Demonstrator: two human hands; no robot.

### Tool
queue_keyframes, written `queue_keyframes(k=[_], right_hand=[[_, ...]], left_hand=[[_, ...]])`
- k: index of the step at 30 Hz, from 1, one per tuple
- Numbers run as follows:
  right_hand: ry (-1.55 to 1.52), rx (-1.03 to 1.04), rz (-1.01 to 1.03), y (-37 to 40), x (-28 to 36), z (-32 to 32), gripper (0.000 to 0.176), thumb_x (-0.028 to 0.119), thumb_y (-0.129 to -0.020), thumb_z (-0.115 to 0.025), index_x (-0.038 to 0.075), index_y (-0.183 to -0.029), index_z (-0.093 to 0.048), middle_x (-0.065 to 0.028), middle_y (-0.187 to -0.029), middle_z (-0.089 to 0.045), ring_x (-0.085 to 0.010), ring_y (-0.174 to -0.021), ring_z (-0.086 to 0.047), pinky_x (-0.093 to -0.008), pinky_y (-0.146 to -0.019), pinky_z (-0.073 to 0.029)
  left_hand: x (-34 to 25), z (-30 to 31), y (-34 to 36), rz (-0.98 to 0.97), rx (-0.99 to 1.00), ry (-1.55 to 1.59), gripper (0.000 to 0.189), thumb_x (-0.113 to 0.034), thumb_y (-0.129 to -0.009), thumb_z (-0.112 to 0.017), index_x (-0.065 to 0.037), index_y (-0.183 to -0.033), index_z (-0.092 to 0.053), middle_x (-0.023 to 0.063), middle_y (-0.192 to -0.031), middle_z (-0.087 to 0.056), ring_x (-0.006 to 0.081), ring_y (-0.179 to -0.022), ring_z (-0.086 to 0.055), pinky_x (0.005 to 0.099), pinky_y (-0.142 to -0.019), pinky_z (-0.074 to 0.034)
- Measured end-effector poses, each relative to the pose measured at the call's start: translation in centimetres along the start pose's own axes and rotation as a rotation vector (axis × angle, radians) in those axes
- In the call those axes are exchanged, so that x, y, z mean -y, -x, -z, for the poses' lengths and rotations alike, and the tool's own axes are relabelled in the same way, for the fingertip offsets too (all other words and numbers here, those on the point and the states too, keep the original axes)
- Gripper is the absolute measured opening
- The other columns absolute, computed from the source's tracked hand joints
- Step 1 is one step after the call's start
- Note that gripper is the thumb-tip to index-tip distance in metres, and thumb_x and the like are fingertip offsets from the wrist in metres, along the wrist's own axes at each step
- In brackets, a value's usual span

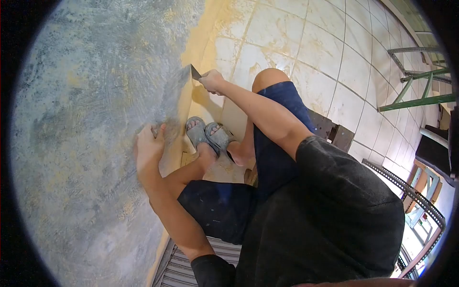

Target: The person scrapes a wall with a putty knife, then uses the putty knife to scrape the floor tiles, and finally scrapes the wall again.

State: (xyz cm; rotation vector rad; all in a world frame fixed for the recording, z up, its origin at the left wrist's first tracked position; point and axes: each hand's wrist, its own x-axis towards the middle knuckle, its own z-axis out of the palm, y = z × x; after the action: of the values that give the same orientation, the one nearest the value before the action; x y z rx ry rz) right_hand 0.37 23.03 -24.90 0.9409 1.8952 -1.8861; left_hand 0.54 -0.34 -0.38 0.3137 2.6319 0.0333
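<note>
The mottled grey wall fills the left; by it, the left hand has its thumb spread from the fingers, contact unclear. Rightward, at the wall's yellowish edge strip, the scraper slants up-left, its handle gripped by the nearer right hand.

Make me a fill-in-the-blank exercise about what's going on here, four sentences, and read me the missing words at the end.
1. The hand gripping the scraper is the person's ____ one.
2. The slippers are ____ in colour.
3. The floor is laid with pale ____ separated by thin lines.
4. The painted bars at the upper right of the picture are ____.

Missing words: right; grey; tiles; green.
</note>
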Motion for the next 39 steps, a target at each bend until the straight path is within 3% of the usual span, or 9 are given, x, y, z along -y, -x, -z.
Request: queue_keyframes(k=[4,15,17,27,29,31,33,37,39], right_hand=[[0.037,-0.02,0.065,3.3,2.2,-0.8,0.026,0.021,-0.09,-0.063,0.0,-0.098,-0.075,-0.0085,-0.062,-0.061,-0.0153,-0.044,-0.052,-0.0332,-0.04,-0.04],[-0.018,-0.042,0.082,5.4,3.6,-0.4,0.03,0.028,-0.092,-0.06,0.001,-0.093,-0.073,-0.008,-0.06,-0.059,-0.0161,-0.043,-0.051,-0.0347,-0.04,-0.04],[-0.03,-0.018,0.141,6.0,3.5,0.0,0.029,0.023,-0.088,-0.057,-0.002,-0.082,-0.07,-0.0177,-0.065,-0.066,-0.0243,-0.05,-0.063,-0.0393,-0.046,-0.049],[0.034,-0.033,0.194,5.5,2.7,0.0,0.03,0.024,-0.092,-0.058,0.001,-0.097,-0.075,-0.0075,-0.061,-0.06,-0.0156,-0.044,-0.052,-0.0338,-0.042,-0.042],[-0.025,-0.015,0.004,4.9,4.2,0.9,0.03,0.022,-0.086,-0.056,-0.004,-0.086,-0.071,-0.024,-0.071,-0.068,-0.032,-0.064,-0.068,-0.0427,-0.065,-0.054],[0.01,0.001,-0.015,6.4,4.7,0.6,0.029,0.021,-0.086,-0.055,-0.003,-0.084,-0.071,-0.0237,-0.07,-0.067,-0.0324,-0.063,-0.068,-0.0434,-0.063,-0.054],[0.043,-0.078,0.268,7.4,4.1,-0.5,0.028,0.021,-0.085,-0.056,-0.003,-0.084,-0.071,-0.0236,-0.069,-0.067,-0.0348,-0.061,-0.067,-0.0433,-0.059,-0.054],[-0.015,0.019,-0.009,6.1,4.5,0.8,0.031,0.024,-0.082,-0.057,-0.004,-0.088,-0.071,-0.0308,-0.082,-0.068,-0.0422,-0.082,-0.07,-0.0451,-0.08,-0.054],[0.008,-0.008,0.062,6.1,4.6,0.6,0.031,0.024,-0.087,-0.058,-0.002,-0.095,-0.073,-0.021,-0.073,-0.065,-0.0299,-0.063,-0.062,-0.0409,-0.062,-0.049]], left_hand=[[0.8,-0.4,0.2,-0.01,-0.088,0.011,0.046,-0.047,-0.095,-0.062,-0.003,-0.109,-0.067,0.0199,-0.095,-0.069,0.0405,-0.097,-0.065,0.0488,-0.083,-0.05],[1.6,-0.5,0.3,0.04,-0.036,-0.003,0.05,-0.05,-0.096,-0.061,-0.004,-0.115,-0.068,0.0197,-0.1,-0.07,0.0398,-0.101,-0.064,0.0477,-0.085,-0.05],[2.5,-1.5,0.1,-0.029,-0.127,0.028,0.05,-0.05,-0.096,-0.06,-0.004,-0.115,-0.067,0.0196,-0.101,-0.07,0.0398,-0.101,-0.064,0.0477,-0.085,-0.05],[1.1,-0.7,0.4,0.022,-0.054,0.007,0.051,-0.051,-0.095,-0.061,-0.005,-0.115,-0.068,0.0189,-0.098,-0.07,0.0379,-0.1,-0.066,0.0471,-0.085,-0.05],[1.1,-0.4,-0.1,0.044,-0.01,0.046,0.05,-0.05,-0.095,-0.061,-0.005,-0.115,-0.068,0.0183,-0.098,-0.07,0.0372,-0.099,-0.066,0.0467,-0.085,-0.05],[0.3,0.1,0.4,0.053,-0.006,0.03,0.049,-0.049,-0.095,-0.061,-0.006,-0.116,-0.068,0.0181,-0.097,-0.07,0.037,-0.099,-0.066,0.0464,-0.085,-0.05],[0.2,0.4,0.1,0.065,-0.005,0.013,0.048,-0.048,-0.095,-0.061,-0.006,-0.116,-0.068,0.0179,-0.097,-0.07,0.0368,-0.098,-0.066,0.0461,-0.085,-0.05],[1.2,-0.6,-0.2,0.041,-0.01,0.007,0.047,-0.047,-0.095,-0.062,-0.005,-0.116,-0.067,0.018,-0.097,-0.07,0.0372,-0.096,-0.067,0.0455,-0.083,-0.05],[0.8,-0.4,-0.4,0.021,-0.033,0.033,0.047,-0.047,-0.095,-0.062,-0.005,-0.115,-0.067,0.0181,-0.096,-0.071,0.0372,-0.096,-0.067,0.0452,-0.083,-0.05]])
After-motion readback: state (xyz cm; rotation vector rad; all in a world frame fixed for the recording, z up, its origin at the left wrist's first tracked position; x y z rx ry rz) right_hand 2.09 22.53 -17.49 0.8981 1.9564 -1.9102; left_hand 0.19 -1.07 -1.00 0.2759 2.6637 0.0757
